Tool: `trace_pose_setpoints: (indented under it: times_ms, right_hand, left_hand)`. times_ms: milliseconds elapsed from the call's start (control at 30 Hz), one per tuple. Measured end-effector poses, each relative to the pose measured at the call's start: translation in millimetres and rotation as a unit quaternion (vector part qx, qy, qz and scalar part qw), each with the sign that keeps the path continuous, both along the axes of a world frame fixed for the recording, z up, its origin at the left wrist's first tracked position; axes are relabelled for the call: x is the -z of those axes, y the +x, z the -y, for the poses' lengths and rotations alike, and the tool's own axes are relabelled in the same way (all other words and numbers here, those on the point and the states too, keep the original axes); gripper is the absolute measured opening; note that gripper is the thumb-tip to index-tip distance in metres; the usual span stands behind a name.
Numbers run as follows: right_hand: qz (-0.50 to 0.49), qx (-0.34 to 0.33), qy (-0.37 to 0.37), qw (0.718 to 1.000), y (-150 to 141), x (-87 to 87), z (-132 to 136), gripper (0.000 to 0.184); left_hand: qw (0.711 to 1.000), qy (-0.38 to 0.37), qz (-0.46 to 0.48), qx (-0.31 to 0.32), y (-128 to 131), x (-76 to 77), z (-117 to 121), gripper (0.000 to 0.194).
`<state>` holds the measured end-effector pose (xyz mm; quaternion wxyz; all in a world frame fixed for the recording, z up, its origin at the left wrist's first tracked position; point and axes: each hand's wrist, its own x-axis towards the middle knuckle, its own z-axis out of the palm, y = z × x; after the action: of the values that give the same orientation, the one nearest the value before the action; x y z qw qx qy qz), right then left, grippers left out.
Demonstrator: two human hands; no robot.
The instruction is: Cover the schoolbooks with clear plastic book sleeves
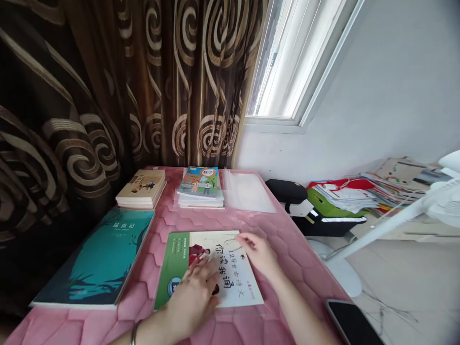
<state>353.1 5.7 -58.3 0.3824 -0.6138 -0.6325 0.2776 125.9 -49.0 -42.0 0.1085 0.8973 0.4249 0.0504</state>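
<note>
Head cam: green-and-white book point(237, 275) lies flat on pink-covered counter point(233, 330), R of teal book point(97, 261). L hand point(196, 292) rests across its cover, fingers loosely spread, no grip; R hand point(260, 254) curls fingers at top-right edge, can't tell if pinching. Step's prob. steadying; next move calls for firm edge hold w/o creasing.
</note>
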Motion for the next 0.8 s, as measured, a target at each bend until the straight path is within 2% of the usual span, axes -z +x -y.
trace_pose_setpoints:
  times_ms: [33,100,167,300,433,567,667,800]
  right_hand:
    - [-0.011,0.041,0.005,0.999,5,5.9,-3,0.029]
    - [0.003,0.074,0.001,0.997,11,17.0,-6,0.027]
    - [0.036,0.062,0.004,0.997,12,26.0,-7,0.027]
    - [0.106,0.014,0.078,0.991,9,37.3,-11,0.038]
    - [0.181,-0.019,0.076,0.98,9,40.9,-17,0.043]
    - [0.197,-0.032,0.077,0.977,11,39.3,-16,0.042]
    - [0.188,-0.023,0.087,0.978,12,38.8,-14,0.039]
    - [0.173,-0.01,0.091,0.981,14,41.3,-12,0.037]
  left_hand:
    - [1.0,-0.007,-0.007,-0.012,-1,4.6,8,0.049]
    - [0.999,-0.008,-0.015,-0.03,0,12.3,16,0.05]
    - [0.999,0.006,-0.015,-0.034,3,19.6,18,0.054]
    - [0.997,0.077,0.001,-0.023,6,36.1,19,0.058]
    - [0.985,0.174,-0.002,-0.011,5,48.6,21,0.05]
    - [0.967,0.253,-0.033,0.031,3,54.1,21,0.045]
    - [0.955,0.283,-0.045,0.072,0,56.2,21,0.043]
    - [0.952,0.295,-0.03,0.079,-2,56.5,21,0.041]
